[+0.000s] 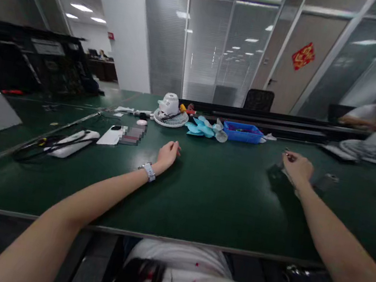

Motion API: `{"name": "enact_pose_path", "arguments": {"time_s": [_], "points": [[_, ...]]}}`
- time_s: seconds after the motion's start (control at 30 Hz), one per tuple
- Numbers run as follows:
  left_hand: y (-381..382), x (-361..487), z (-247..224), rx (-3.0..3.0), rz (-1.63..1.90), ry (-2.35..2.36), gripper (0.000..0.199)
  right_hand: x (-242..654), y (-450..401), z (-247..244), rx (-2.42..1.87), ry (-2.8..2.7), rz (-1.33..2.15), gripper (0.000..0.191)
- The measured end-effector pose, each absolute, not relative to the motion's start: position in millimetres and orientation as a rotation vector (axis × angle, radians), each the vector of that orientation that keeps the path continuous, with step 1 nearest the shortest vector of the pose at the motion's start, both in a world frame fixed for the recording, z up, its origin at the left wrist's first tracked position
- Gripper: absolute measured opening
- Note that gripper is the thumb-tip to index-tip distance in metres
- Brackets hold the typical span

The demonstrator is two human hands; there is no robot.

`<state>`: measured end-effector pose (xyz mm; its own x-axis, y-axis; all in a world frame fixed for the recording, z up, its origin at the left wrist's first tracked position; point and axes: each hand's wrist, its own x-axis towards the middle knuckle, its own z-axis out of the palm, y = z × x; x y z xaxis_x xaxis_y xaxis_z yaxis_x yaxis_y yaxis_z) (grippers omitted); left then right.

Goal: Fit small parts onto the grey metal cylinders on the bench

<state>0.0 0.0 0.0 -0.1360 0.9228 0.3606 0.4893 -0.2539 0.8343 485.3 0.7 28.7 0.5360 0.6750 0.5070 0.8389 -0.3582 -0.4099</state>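
Observation:
My left hand, with a pale watch at the wrist, rests on the green table. Its fingers are loosely curled and nothing shows in them. Farther right, my right hand is closed in a pinch. A small dark, shiny thing shows at its fingertips, too small and blurred to name. Under and beside that hand lies a clear, see-through item, partly hidden by the hand. Another clear, boxlike item lies just to the right of the wrist.
Behind the hands stand a white fan, light-blue fan blades and a blue tray. Leftward lie a white phone, a white power bank-like block and black cables. A person sits at the far right.

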Motion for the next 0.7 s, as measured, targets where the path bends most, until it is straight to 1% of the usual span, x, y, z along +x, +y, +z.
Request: {"name": "enact_pose_path", "arguments": {"time_s": [0.27, 0.5, 0.57, 0.7], "points": [[-3.1, 3.2, 4.9, 1.702, 1.369, 1.597, 0.037, 489.8, 1.5, 18.9, -2.085, -1.307, -0.346, 0.042], [-6.9, 3.3, 8.8, 1.683, 1.348, 1.59, 0.036, 485.8, 0.7, 16.4, -2.053, -1.334, -0.341, 0.039], [-7.4, 3.4, 9.3, 1.682, 1.343, 1.595, 0.036, 484.4, -0.4, 16.5, -2.039, -1.304, -0.323, 0.043], [-8.9, 3.8, 10.6, 1.693, 1.347, 1.594, 0.035, 482.3, -0.8, 16.2, -2.001, -1.157, -0.228, 0.059]]}}
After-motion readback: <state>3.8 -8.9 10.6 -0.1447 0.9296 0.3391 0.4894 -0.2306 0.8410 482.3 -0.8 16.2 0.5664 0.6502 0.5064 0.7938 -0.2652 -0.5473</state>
